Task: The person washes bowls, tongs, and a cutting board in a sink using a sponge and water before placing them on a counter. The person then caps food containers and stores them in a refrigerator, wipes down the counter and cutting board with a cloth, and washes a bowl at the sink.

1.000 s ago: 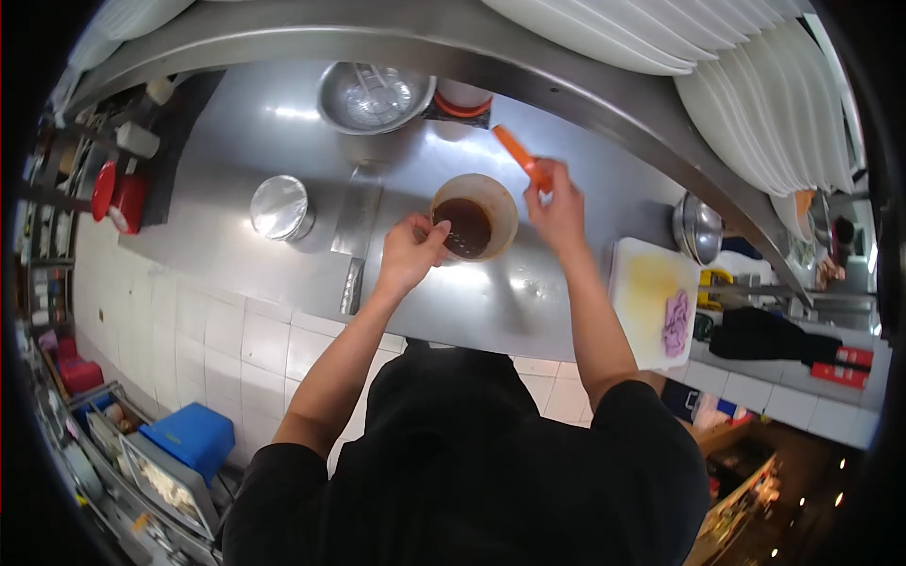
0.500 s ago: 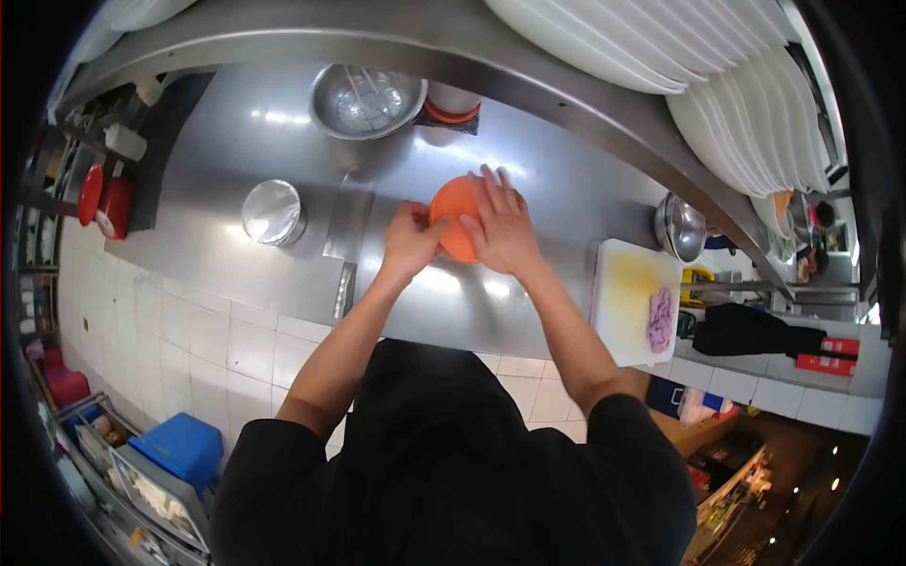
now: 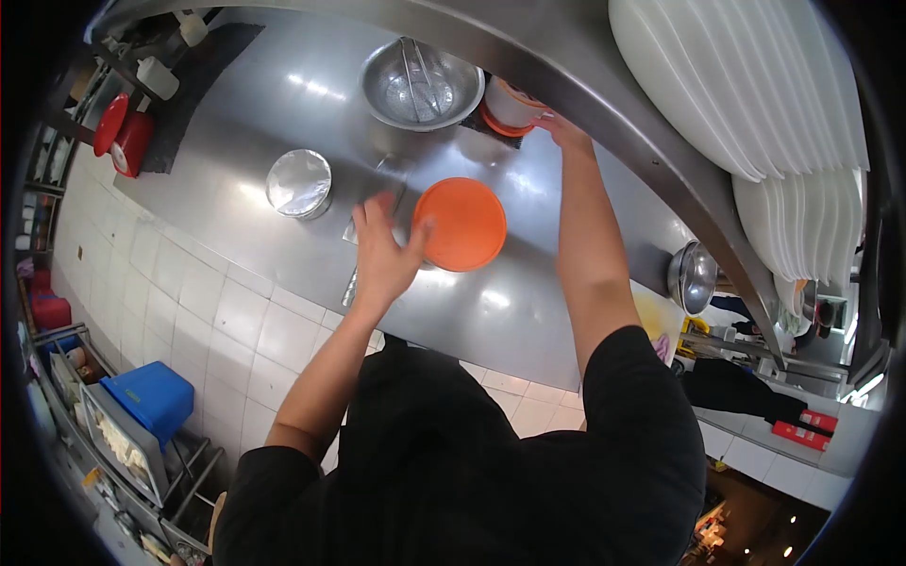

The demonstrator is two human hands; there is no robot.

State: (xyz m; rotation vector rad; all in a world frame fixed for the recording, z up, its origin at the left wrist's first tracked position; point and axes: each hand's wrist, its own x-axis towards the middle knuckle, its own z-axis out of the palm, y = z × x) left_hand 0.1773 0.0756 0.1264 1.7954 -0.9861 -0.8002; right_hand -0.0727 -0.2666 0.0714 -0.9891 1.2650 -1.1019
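Observation:
An orange round lid (image 3: 461, 224) lies at the middle of the steel counter, its container hidden beneath it. Just left of it, my left hand (image 3: 386, 255) hovers with fingers spread, holding nothing, over a cleaver (image 3: 389, 179) that it partly covers. My right hand (image 3: 564, 130) reaches to the back, its fingers at the side of a white tub (image 3: 511, 104) with an orange base on a dark mat; whether they grip it is unclear. A foil-covered round container (image 3: 299, 184) stands farther left.
A metal bowl (image 3: 422, 85) holding a wire utensil is at the back. Stacked white plates (image 3: 746, 75) fill the overhead shelf (image 3: 472, 28). At right are steel bowls (image 3: 696, 278) and a cutting board (image 3: 653, 316), partly behind my arm. A red scale (image 3: 132, 143) stands far left.
Both hands have left the orange lid. My right hand has moved up and away to the white tub; my left hand has shifted left and opened. The view has turned and shifted.

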